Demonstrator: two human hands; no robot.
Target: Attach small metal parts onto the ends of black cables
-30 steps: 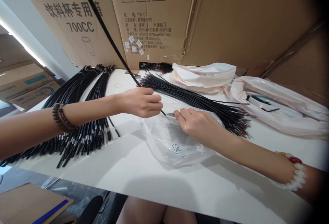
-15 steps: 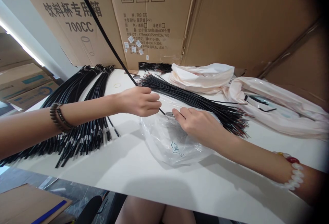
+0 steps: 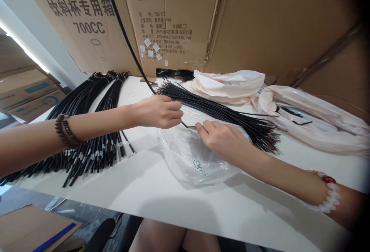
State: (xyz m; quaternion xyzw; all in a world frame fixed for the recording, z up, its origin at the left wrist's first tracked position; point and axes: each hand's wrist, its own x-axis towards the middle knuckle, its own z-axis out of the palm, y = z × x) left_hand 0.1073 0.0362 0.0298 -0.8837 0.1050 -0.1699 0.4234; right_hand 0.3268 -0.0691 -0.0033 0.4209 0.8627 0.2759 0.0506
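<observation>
While both hands meet at mid-tabletop, a single black cable is held over a clear plastic bag.

The left hand [image 3: 160, 111] is closed around the black cable [image 3: 127, 47], which rises up and left past the top edge; its lower tip emerges toward the right hand [image 3: 222, 138], whose fingers pinch a small metal piece [image 3: 191, 128], too small to identify. The clear plastic bag [image 3: 193, 159] lies under the right hand, bearing a small printed mark that is unreadable. A loose cable bundle [image 3: 219, 111] lies just behind the hands; finished cables [image 3: 89, 128] lie left on the tabletop [image 3: 231, 209]. The cardboard box [image 3: 115, 21] behind reads "700CC" and "700 CC"; finer print is illegible. Pale bags [image 3: 228, 84] sit right.
</observation>
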